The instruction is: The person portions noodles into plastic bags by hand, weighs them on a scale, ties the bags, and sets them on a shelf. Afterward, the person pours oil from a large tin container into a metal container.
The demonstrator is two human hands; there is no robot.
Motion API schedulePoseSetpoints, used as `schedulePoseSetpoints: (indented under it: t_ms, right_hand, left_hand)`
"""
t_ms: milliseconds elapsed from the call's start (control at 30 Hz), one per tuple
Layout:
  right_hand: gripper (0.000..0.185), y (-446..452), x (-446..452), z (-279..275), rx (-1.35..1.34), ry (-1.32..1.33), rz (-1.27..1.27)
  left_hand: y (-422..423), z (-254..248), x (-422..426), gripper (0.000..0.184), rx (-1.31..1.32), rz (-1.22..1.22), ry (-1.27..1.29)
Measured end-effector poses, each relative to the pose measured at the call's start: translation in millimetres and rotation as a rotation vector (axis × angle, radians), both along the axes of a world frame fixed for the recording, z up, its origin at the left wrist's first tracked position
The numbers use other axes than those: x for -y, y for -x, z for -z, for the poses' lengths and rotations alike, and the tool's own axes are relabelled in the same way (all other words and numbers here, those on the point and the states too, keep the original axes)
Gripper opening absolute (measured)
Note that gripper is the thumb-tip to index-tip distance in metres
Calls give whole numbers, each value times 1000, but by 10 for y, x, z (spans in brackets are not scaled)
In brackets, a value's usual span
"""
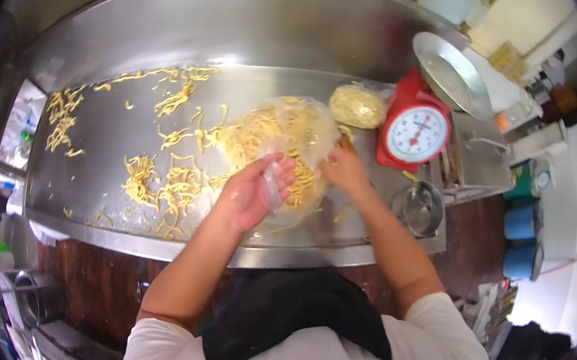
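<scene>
A large clear plastic bag [310, 124] of yellow noodles lies on the steel table in front of me. My left hand [254, 194] is palm up over the bag's near left part, its fingers stretched out. A strip of clear plastic [273, 185] crosses those fingers. At the bag's right edge, my right hand [344, 168] has its fingers curled together on the plastic; the fingertips are partly hidden. Beside that hand is a small brown object [346, 145] I cannot make out. Loose noodles [182, 185] are scattered left of the bag.
A smaller tied bag of noodles [357, 107] sits by a red dial scale [416, 130] with a tilted metal pan [452, 76]. A metal bowl [420, 209] stands at the near right corner. The steel table [101, 158] has a raised back wall and a near rim.
</scene>
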State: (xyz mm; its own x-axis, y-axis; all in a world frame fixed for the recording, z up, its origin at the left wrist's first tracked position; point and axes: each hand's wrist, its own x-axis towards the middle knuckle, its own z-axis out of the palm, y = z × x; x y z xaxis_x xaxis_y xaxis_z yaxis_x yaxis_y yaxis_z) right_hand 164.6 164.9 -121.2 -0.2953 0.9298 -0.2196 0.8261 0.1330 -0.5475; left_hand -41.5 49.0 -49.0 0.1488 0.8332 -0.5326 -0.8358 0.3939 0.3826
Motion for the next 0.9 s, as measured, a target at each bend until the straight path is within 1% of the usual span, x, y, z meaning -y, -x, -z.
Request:
schedulePoseSetpoints:
  t_ms: [67,100,133,167,233,267,333,400,433,467,500,533,567,600,633,667,700,800,833,900]
  right_hand:
    - [30,189,136,139,-201,-80,-12]
    - [29,266,251,-17,-226,-39,-60]
    - [28,337,421,-318,-249,8,-110]
    - [27,338,538,-483,-270,60,-164]
    - [26,51,569,-536,-287,-15,-301]
    - [25,-137,525,-577,-300,-55,-372]
    - [27,-691,267,-574,-141,38,-154]
    - [25,-1363,-72,-542,-16,-64,7]
    - [27,-1673,-248,-470,207,-71,20]
    - [29,-1945,-421,-317,427,-78,33]
    - [33,-2206,-597,-43,554,-13,44]
    - [38,-2441,-794,287,682,51,50]
    - [40,-2408,-869,306,755,95,52]
    - [42,-2380,-947,330,828,141,50]
    - [40,-2060,-825,-67,847,174,50]
    - [39,-1882,-758,-246,865,211,51]
    - [38,-1873,-784,-164,870,204,22]
    - [34,-1884,-846,77,852,141,-21]
    - [34,-1886,-847,123,846,170,-35]
    - [33,-1700,-759,32,840,219,-63]
  left_hand:
    - [-205,291,-111,40,-211,65,-76]
    - [-280,383,-158,42,-318,89,-112]
    - [-362,283,-168,41,-477,88,-205]
    - [-405,343,-195,37,-521,122,-201]
    - [-452,489,-270,30,-614,181,-195]
    - [-440,494,-287,28,-605,124,-184]
    - [-378,506,-315,24,-586,2,-158]
    - [-221,395,-293,19,-571,-94,-181]
    - [-115,320,-269,17,-567,-139,-189]
    - [18,272,-264,17,-617,-194,-217]
    - [126,203,-259,18,-667,-247,-246]
    - [165,10,-232,19,-564,-317,-232]
    - [208,-135,-214,22,-465,-392,-219]
    - [368,-119,-187,21,-333,-341,-368]
    - [360,-211,-154,21,-309,-330,-413]
    - [351,-383,-83,21,-285,-314,-455]
    - [347,-540,-31,21,-262,-295,-496]
    - [363,-831,32,21,-290,-368,-539]
    - [364,-837,42,20,-310,-372,-499]
    - [370,-846,59,18,-345,-386,-423]
